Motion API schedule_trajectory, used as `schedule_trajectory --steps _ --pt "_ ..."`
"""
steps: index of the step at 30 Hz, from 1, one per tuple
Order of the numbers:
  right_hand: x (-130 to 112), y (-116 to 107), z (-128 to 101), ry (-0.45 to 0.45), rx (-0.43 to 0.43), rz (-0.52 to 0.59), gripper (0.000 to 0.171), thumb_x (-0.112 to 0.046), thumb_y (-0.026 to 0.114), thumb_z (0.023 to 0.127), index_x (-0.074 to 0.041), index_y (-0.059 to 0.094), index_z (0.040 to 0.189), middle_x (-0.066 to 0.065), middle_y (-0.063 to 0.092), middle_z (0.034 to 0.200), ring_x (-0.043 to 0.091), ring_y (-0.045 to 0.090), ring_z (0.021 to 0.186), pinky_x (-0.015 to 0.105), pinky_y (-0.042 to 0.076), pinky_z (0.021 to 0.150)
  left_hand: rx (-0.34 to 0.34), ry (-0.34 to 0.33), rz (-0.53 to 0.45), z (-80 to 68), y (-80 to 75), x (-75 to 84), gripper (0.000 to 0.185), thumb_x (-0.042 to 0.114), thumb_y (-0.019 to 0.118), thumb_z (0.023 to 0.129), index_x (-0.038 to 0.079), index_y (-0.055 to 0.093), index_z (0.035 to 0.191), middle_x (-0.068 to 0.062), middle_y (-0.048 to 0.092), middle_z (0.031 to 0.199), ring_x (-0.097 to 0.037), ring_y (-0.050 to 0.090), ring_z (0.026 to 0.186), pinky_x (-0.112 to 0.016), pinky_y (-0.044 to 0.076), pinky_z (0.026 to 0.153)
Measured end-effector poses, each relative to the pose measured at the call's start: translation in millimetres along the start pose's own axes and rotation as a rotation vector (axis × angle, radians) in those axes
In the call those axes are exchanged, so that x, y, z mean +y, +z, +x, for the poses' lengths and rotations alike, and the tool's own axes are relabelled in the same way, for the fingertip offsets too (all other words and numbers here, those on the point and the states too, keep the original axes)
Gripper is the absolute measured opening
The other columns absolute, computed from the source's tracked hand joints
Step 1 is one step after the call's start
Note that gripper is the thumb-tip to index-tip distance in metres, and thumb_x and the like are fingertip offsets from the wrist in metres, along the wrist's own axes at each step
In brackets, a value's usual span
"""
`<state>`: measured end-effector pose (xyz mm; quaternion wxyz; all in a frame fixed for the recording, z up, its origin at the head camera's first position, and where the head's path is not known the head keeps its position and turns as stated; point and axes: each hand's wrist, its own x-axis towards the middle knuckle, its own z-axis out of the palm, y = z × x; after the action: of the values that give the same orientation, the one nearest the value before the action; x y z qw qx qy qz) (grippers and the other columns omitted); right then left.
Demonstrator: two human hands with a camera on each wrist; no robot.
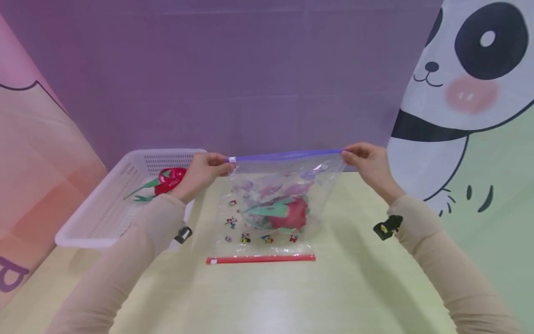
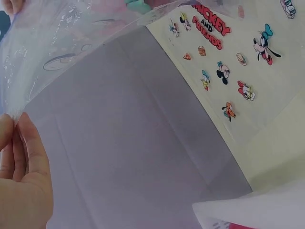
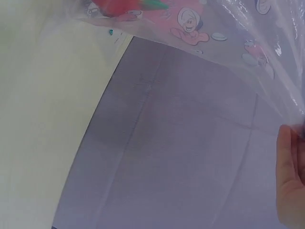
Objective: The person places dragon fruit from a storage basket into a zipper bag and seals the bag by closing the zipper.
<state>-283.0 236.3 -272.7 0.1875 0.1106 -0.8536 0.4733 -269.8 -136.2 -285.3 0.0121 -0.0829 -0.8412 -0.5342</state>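
A clear zip bag point(image 1: 323, 195) with a purple zipper strip hangs upright between both hands, pink cartoon prints on its side. My left hand point(image 1: 202, 172) pinches the top corner by the white slider. At the opposite corner, my right hand point(image 1: 371, 168) pinches the end of the strip. Low in the bag shows a red item with green leaf-like parts point(image 1: 292, 214), seen through the plastic. In the left wrist view, thumb and fingers of the left hand point(image 2: 28, 176) gather the film into creases. The right hand point(image 3: 289, 179) is partly cut off in the right wrist view.
Flat on the table point(image 1: 267, 297) lies a second clear bag point(image 1: 258, 248) with a red zipper strip and small cartoon prints. A white perforated basket point(image 1: 87, 241) stands at the left, holding another red-and-green item point(image 1: 170, 178). A purple cloth backdrop point(image 1: 250, 79) hangs behind the table.
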Motion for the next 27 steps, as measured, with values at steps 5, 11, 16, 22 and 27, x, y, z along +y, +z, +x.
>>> schedule_trajectory --steps 5,11,16,22,27 --pt "-7.1 9.0 -0.9 -0.117 0.066 -0.15 0.025 -0.018 0.067 0.084 0.001 0.066 0.101 0.012 0.068 0.095 0.002 0.06 0.079 0.009 0.047 0.068 0.012 -0.029 0.0 -4.3 0.7 -0.6 0.03 0.026 0.062 0.088 0.005 0.061 0.109 -0.012 0.064 0.11 -0.023 0.063 0.099 -0.036 0.048 0.093" --pt "-24.8 35.2 -4.8 -0.511 0.186 -0.254 0.022 -0.008 0.073 0.076 0.003 0.068 0.095 0.018 0.068 0.092 0.028 0.065 0.086 0.034 0.052 0.077 0.048 -0.058 -0.027 -9.4 4.0 -2.6 0.03 0.028 0.063 0.087 0.006 0.062 0.108 -0.012 0.065 0.109 -0.023 0.063 0.099 -0.037 0.048 0.093" --pt "-46.5 64.1 -6.3 -0.689 0.171 -0.249 0.018 -0.01 0.07 0.08 0.002 0.068 0.093 0.016 0.068 0.089 0.029 0.063 0.086 0.041 0.05 0.079 0.073 -0.067 -0.027 -11.8 7.7 -2.1 0.028 0.028 0.064 0.086 0.008 0.063 0.105 -0.009 0.066 0.106 -0.019 0.064 0.094 -0.036 0.049 0.092" --pt "-72.4 100.4 -11.1 -0.709 0.006 -0.175 0.016 -0.013 0.067 0.082 -0.001 0.069 0.094 0.011 0.069 0.091 0.023 0.063 0.088 0.035 0.052 0.08 0.094 -0.014 -0.042 -15.3 12.9 -1.4 0.025 0.022 0.065 0.086 0.004 0.063 0.103 -0.012 0.067 0.103 -0.018 0.065 0.089 -0.035 0.051 0.088" --pt "-96.1 120.7 -11.1 -0.628 -0.216 -0.145 0.02 -0.014 0.065 0.085 -0.002 0.068 0.101 0.01 0.068 0.098 0.019 0.064 0.091 0.027 0.053 0.08 0.124 0.051 -0.044 -18.3 15.4 -1.0 0.023 0.018 0.064 0.086 0.001 0.064 0.101 -0.015 0.068 0.101 -0.014 0.066 0.082 -0.033 0.054 0.082"
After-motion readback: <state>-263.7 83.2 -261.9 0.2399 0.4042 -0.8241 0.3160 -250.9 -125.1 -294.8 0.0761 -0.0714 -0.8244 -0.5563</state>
